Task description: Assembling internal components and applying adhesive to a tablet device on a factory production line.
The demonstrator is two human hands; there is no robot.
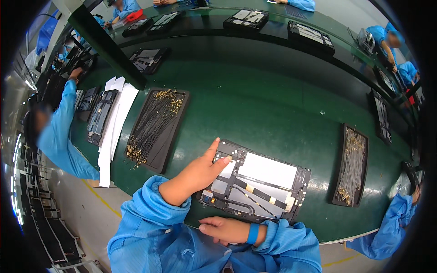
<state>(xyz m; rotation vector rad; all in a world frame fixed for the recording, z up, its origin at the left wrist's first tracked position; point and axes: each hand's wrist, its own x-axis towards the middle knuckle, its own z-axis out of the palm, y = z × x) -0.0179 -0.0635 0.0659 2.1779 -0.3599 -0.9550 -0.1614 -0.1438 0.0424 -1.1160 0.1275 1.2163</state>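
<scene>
An opened tablet chassis (268,182) with white panels and black ribbon cables lies on the green table before me. My left hand (198,173) rests on its near-left corner, index finger stretched out along the left edge and thumb pressing the top-left area. My right hand (227,229) lies flat at the table's front edge just below the chassis, holding nothing; a blue band circles its wrist. Both sleeves are blue.
A black tray of thin black cables with gold ends (157,127) sits to the left, another such tray (350,166) to the right. White sheets (114,127) lie further left. Several trays ride the belt (255,20) behind. Blue-sleeved co-workers (59,136) sit either side.
</scene>
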